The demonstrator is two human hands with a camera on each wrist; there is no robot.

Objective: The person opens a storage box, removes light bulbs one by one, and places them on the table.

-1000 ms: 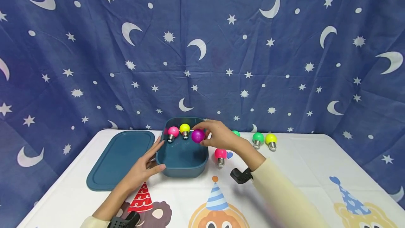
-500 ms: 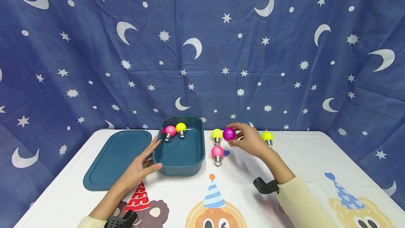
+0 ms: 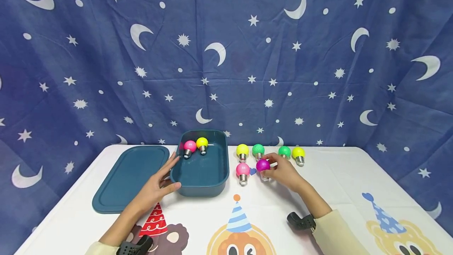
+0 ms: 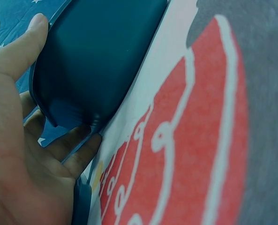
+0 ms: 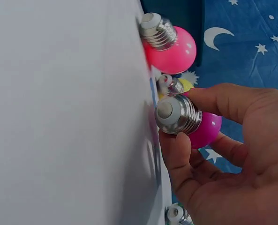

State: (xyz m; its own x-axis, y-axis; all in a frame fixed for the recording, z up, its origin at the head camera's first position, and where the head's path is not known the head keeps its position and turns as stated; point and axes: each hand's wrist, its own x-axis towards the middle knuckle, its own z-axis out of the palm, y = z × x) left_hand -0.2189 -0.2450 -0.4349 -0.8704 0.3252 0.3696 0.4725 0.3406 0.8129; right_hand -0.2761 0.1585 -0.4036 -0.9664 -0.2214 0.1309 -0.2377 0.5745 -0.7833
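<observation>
In the head view, a purple light bulb (image 3: pixel 262 165) is at the table surface, and my right hand (image 3: pixel 286 173) pinches it. The right wrist view shows thumb and fingertips around the silver screw base of this purple bulb (image 5: pixel 209 129). My left hand (image 3: pixel 158 187) touches the left side and near corner of a dark blue open box (image 3: pixel 203 192). In the left wrist view, spread fingers and thumb rest along the outer wall of the box (image 4: pixel 101 51). A pink bulb (image 3: pixel 190 146) and a yellow bulb (image 3: pixel 202 142) lie inside it.
Left of the box lies a flat blue lid (image 3: pixel 131 176). Beside the purple bulb are another pink bulb (image 3: pixel 242 170), a yellow bulb (image 3: pixel 242 150) and a green bulb (image 3: pixel 258 150). Farther right lie another green bulb (image 3: pixel 284 152) and yellow bulb (image 3: pixel 298 152). A starry curtain hangs behind.
My right hand has carried the purple bulb from over the box's right rim rightward, then down to the table by the pink bulb. The left hand stays on the box.
</observation>
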